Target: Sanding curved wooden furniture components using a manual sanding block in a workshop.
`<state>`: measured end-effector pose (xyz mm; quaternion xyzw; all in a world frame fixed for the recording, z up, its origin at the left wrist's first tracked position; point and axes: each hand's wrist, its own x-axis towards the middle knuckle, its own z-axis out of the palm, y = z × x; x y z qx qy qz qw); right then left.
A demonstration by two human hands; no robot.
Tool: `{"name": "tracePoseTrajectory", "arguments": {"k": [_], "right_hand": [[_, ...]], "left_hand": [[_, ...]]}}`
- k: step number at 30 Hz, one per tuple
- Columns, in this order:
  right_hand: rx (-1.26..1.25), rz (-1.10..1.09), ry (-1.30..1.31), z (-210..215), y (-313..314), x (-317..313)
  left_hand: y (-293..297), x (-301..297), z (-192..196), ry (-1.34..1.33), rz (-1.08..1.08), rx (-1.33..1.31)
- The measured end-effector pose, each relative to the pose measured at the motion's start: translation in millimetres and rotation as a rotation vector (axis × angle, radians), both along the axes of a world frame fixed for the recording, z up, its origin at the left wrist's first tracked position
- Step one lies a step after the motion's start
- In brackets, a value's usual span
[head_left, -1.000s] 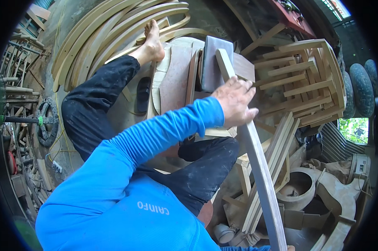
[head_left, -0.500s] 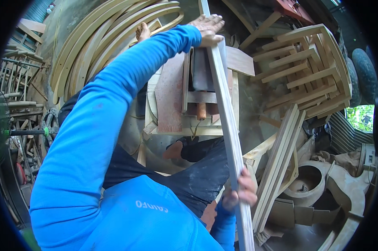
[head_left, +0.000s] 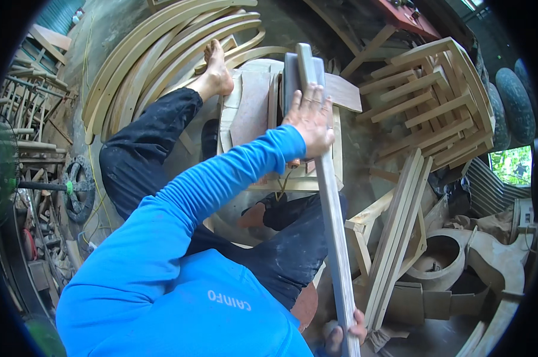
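- Left hand (head_left: 310, 122) presses flat on a long pale wooden bar (head_left: 336, 238) by the wooden table's (head_left: 304, 185) right edge
- Right hand (head_left: 358, 329) grips its nearer part
- Blue cloth shirt (head_left: 161, 262) (white chest lettering (head_left: 229, 299))

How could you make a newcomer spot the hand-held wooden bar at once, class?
Find the blue sleeve crossing the middle; its left hand lies on a long, straight wooden bar. The right hand grips it near the picture's bottom edge. Unlike the parallel strips to its right, this bar is held.

The long bar (head_left: 335, 238) is matt wood, the blue sleeve (head_left: 221, 171) matt, wrinkled cloth.
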<state>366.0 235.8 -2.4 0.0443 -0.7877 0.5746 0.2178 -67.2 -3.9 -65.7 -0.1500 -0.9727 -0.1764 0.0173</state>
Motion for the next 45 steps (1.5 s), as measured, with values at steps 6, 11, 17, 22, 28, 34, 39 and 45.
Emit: {"name": "tracePoseTrajectory", "arguments": {"k": [6,11,17,22,28,34,39,45], "right_hand": [[0.021,-0.050,-0.058,-19.7,-34.3,-40.1],[-0.052,-0.093,-0.002,-60.0,-66.4,-132.4],[-0.163,-0.005,0.147,-106.0,-109.2,-264.3],[-0.147,-0.002,0.202,-112.5,-121.7,-293.3],[-0.026,0.105,0.236,-104.2,-96.1,-227.5],[-0.506,0.035,-0.472,-86.7,-45.6,-83.1],[-1.355,0.250,-1.124,4.6,-13.6,-42.0],[-0.253,0.451,-1.092,54.4,-21.2,-13.1]], "left_hand": [[-13.2,-49.9,-3.6,0.048,-0.009,0.013],[-46.0,-142.4,-3.0,0.077,0.026,-0.039],[-80.7,-241.1,5.1,-0.015,0.202,-0.094],[-60.9,-217.3,1.2,0.033,0.201,0.059],[-38.3,-129.5,0.7,0.005,0.171,0.016],[-27.0,-46.1,-3.9,-0.002,0.160,0.099],[-26.3,-15.7,-5.6,0.018,0.148,0.103],[-19.0,19.2,-11.3,0.003,0.120,0.214]]}}
